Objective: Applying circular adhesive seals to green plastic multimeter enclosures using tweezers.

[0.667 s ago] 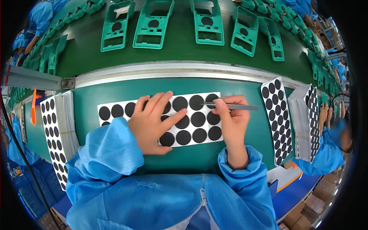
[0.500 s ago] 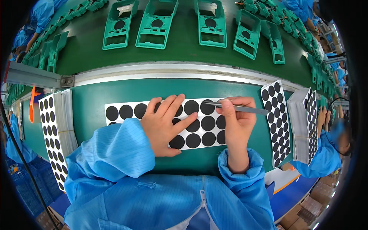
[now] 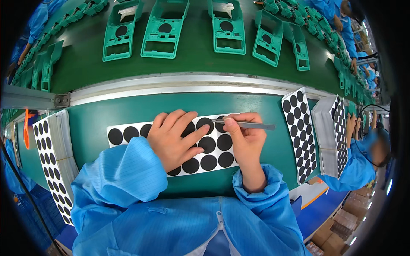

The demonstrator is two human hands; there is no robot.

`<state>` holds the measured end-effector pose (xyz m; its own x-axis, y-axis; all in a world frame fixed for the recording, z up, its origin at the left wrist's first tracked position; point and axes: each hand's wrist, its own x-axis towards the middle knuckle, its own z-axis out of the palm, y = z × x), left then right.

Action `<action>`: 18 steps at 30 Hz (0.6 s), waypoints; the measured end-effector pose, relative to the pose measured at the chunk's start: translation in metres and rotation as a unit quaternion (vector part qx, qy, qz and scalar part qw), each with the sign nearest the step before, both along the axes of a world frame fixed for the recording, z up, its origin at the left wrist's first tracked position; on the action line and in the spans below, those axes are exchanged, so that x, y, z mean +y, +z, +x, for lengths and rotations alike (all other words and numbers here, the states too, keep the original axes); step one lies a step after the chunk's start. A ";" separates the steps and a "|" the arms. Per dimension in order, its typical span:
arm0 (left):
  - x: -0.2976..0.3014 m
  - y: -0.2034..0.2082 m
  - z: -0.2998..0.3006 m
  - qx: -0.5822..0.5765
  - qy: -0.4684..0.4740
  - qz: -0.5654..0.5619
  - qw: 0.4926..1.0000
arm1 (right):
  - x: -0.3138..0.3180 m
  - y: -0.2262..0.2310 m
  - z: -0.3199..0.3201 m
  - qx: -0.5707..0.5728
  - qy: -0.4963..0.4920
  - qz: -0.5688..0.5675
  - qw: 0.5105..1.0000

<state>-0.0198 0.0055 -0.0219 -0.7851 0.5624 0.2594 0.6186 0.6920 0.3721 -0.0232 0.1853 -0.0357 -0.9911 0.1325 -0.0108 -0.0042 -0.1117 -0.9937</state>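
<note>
A white sheet with rows of round black stickers (image 3: 208, 162) lies on the green bench in front of me. My left hand (image 3: 173, 138) rests on it palm down, fingers stretched out, thumb and index finger apart. In my right hand (image 3: 247, 138), metal tweezers (image 3: 256, 125) are pinched between thumb and fingers. Their tips point left and reach the edge of a black sticker in the top row, close to my left index finger. Whether the tips grip that sticker is too small to tell. Part of the sheet is hidden beneath both hands.
Green plastic housings (image 3: 164, 36) with round black patches stand on the dark green belt beyond a metal rail (image 3: 171, 86). Sticker-sheet stacks lie left (image 3: 64, 141) and right (image 3: 326, 136); another dotted sheet (image 3: 299, 136) is beside the right stack. An orange-handled tool (image 3: 27, 132) is at far left. Co-workers in blue sit nearby.
The tweezers have moved left along the top row, from one black sticker towards its neighbour. My left thumb has drawn up nearer the index finger. The whole view has shifted slightly.
</note>
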 end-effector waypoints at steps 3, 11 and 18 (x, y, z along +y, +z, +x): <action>-0.001 0.000 0.001 -0.010 -0.001 0.022 1.000 | -0.001 -0.003 0.003 -0.002 -0.006 0.010 1.000; 0.001 -0.001 0.000 -0.011 -0.007 0.028 1.000 | 0.005 -0.006 0.002 -0.016 -0.002 0.023 1.000; -0.001 0.003 0.001 -0.008 -0.011 0.029 0.999 | 0.005 -0.002 0.002 -0.028 0.006 -0.015 0.999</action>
